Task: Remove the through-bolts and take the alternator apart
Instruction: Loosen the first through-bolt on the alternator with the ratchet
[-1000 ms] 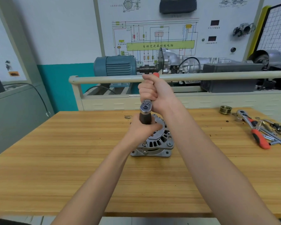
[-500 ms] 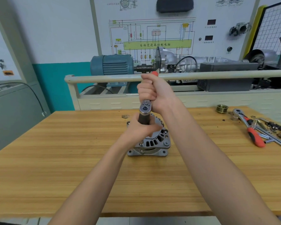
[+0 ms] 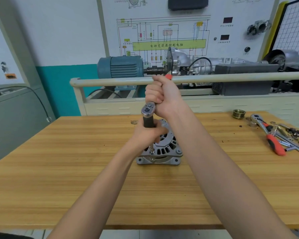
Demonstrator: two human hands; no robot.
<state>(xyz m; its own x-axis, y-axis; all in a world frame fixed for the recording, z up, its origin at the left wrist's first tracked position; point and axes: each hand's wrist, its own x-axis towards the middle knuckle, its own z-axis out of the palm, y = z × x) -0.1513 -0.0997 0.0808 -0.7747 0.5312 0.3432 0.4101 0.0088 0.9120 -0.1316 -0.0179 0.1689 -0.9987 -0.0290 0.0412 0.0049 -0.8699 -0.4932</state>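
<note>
Head view: ratchet [image 3: 148, 110] upright on alternator [image 3: 164, 150] (both hands [image 3: 148, 133] [image 3: 164, 96] grip it).

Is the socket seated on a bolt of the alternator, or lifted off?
Seated, apparently: the extension runs down to the alternator housing's edge, with no gap visible.

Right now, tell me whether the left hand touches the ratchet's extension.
Touching: the head view shows the left hand gripping the dark extension under the ratchet head.
</note>
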